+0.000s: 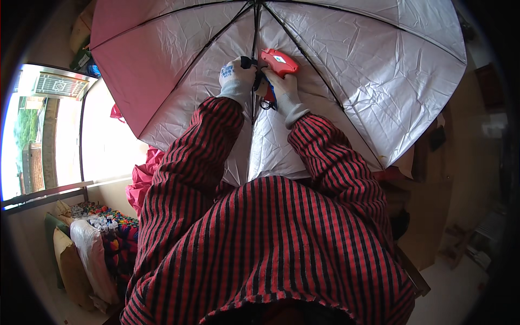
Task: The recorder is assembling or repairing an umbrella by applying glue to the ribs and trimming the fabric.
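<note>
Red tagging gun (279, 61), one umbrella (346, 81)

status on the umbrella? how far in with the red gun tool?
Done: the umbrella is open, silver lining facing the person, black ribs spread. No finished fixings can be made out.
In hand: the right hand presses the red gun tool near the central shaft; the left hand steadies a rib there.
Left: can't tell how many ribs remain; more pink fabric lies lower left.

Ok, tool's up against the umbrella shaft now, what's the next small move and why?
Probably squeeze the trigger of the red tagging gun. The right hand already holds its nose against the silver lining beside the black shaft, and the left hand braces the shaft there.
</note>
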